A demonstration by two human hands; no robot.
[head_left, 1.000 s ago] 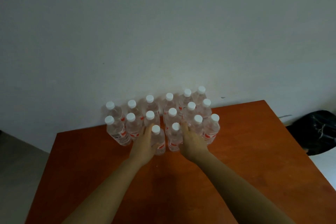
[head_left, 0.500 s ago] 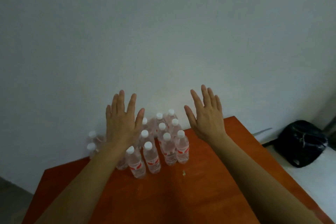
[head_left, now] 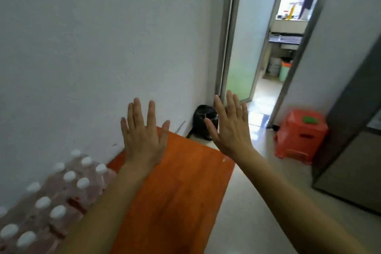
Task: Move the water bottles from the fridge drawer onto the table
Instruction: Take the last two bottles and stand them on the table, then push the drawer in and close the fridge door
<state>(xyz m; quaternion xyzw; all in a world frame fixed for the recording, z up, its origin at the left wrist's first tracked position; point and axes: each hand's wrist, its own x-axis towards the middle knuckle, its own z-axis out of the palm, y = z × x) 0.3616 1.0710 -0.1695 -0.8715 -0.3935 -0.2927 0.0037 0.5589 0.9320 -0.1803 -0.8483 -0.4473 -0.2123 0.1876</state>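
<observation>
A person's left hand point(head_left: 143, 142) and right hand point(head_left: 231, 130) hover empty, fingers spread, above the orange table point(head_left: 175, 192), where the water bottles point(head_left: 68, 187) stand packed against the wall. Any next trip likely leads right to the grey appliance point(head_left: 354, 140), probably the fridge. It is best made skirting the red stool point(head_left: 299, 136).

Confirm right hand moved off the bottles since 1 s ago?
Yes: right hand lifted off the water bottles, now open and empty, right of them by the table corner.

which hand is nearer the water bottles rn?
Left. The left hand hovers over the table, just right of the water bottles; the right hand is beyond it, farther right.
</observation>
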